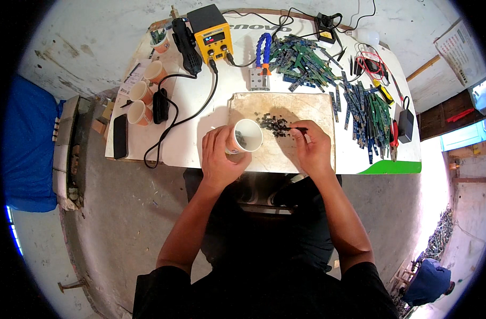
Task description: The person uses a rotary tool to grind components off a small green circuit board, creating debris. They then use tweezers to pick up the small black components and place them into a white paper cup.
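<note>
My left hand (221, 158) is wrapped round a white paper cup (256, 137), which is tilted with its mouth toward the right. A few small dark pieces show inside the cup. Between the fingers of my right hand (314, 150) is a slim black tool that looks like tweezers (297, 129), its tip pointing left at a loose heap of small black chips (275, 124). The chips lie scattered on a worn, pale brown board (312, 106), just right of the cup's rim. Both hands are low over the board's near half.
Long green circuit strips (301, 61) are heaped at the back, more (368, 114) at right beside red-handled pliers (394, 135). A yellow soldering station (211, 34), black cables (187, 119), paper cups (139, 112) and a phone (120, 137) stand left. Someone in blue (428, 282) sits far right.
</note>
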`<state>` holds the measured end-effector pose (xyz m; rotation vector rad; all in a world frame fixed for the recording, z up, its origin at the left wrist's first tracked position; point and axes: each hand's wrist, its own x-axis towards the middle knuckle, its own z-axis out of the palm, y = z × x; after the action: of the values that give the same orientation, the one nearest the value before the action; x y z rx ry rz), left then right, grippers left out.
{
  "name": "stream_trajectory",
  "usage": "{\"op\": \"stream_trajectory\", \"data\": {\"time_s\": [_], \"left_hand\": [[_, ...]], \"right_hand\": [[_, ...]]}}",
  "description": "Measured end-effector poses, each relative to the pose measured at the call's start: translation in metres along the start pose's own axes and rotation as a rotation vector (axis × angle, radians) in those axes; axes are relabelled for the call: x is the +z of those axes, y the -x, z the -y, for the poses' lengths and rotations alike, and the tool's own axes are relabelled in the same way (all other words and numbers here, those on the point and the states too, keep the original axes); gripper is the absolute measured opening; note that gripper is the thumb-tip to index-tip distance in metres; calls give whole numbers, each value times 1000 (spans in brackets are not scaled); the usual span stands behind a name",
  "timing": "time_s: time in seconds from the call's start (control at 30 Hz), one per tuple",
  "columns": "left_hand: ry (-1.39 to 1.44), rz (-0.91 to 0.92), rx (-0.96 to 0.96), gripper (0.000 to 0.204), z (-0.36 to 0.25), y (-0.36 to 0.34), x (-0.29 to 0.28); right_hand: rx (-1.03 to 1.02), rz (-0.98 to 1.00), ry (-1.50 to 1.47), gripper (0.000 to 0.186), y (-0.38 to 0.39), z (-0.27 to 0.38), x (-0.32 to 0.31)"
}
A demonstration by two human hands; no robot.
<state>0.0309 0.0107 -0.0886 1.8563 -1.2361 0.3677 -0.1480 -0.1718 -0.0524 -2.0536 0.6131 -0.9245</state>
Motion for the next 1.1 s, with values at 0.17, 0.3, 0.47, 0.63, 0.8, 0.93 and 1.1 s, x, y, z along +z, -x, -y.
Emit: {"op": "stream_trajectory", "data": {"time_s": [0.17,0.3,0.47,0.63,0.8,0.93,1.1], "left_hand": [[18,2,-9,74,-2,-1,-1],[28,23,-12,72,-1,-2,-2],[18,5,-18,72,-2,-3,0],[40,12,-46,76,3,3,1],[79,-73,-110,79,6,8,5],[74,-84,-100,79,10,9,7],[33,-66,-96,77,3,5,4]], "right_hand": [[17,-51,-107,10,1,7,-2],[-32,-58,-303,11,-2,34,9],[-60,126,-247,13,-10,63,14],[-36,-78,-348,14,-5,46,3],[61,35,-99,12,18,21,-2],[64,98,-96,13,32,19,9],[31,94,-111,14,34,17,17]]}}
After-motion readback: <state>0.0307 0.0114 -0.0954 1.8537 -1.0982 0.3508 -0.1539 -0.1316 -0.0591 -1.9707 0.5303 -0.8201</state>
